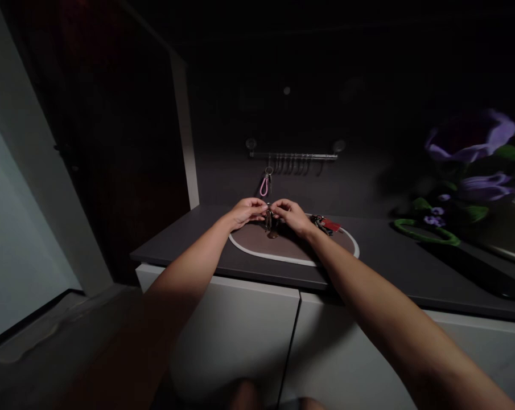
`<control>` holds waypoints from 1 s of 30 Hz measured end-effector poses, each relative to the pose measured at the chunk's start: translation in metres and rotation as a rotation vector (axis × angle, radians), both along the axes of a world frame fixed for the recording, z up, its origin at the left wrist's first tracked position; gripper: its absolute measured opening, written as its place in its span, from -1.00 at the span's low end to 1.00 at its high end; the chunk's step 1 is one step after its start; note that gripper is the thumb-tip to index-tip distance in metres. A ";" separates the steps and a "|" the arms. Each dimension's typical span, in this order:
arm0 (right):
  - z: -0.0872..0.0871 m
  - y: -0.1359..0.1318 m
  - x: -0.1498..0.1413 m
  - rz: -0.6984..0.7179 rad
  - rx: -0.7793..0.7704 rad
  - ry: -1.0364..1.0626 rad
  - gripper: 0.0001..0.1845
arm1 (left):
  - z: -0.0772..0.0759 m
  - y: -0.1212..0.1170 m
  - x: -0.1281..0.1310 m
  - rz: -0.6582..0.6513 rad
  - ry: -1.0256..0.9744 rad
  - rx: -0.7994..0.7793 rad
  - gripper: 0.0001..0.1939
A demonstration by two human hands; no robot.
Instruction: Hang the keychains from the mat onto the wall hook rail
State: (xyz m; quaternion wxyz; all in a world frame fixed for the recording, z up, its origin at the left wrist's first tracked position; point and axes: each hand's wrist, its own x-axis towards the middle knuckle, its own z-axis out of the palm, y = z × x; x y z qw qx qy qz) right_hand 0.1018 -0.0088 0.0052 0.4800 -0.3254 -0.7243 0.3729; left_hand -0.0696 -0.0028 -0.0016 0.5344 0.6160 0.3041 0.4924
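Dark metal key bunch (268,221)
Your left hand (245,213) and right hand (293,215) pinch it over a white-rimmed brown oval mat (291,251).

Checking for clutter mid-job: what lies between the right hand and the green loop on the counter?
Head view: between the right hand and green loop, a dark bunch with a red tag, the mat's white rim, then countertop.

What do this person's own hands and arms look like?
The left hand and right hand are ungloved; no watch or bracelet shows. The right forearm is sleeveless; the left forearm is bare near the wrist, then fades into shadow.
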 end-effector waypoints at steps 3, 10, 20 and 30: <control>-0.003 0.002 0.001 0.014 0.005 0.030 -0.75 | 0.001 -0.001 0.002 -0.009 0.010 0.012 -0.73; -0.007 0.008 0.001 0.015 0.014 0.141 -0.62 | 0.003 -0.006 0.009 0.064 -0.028 0.012 -0.73; -0.004 0.006 -0.001 -0.070 -0.161 0.412 -0.59 | 0.000 -0.002 0.010 0.240 0.070 0.049 -0.88; 0.039 0.031 -0.016 -0.212 -0.184 0.484 -0.84 | -0.001 0.003 0.012 0.304 0.065 0.040 -0.94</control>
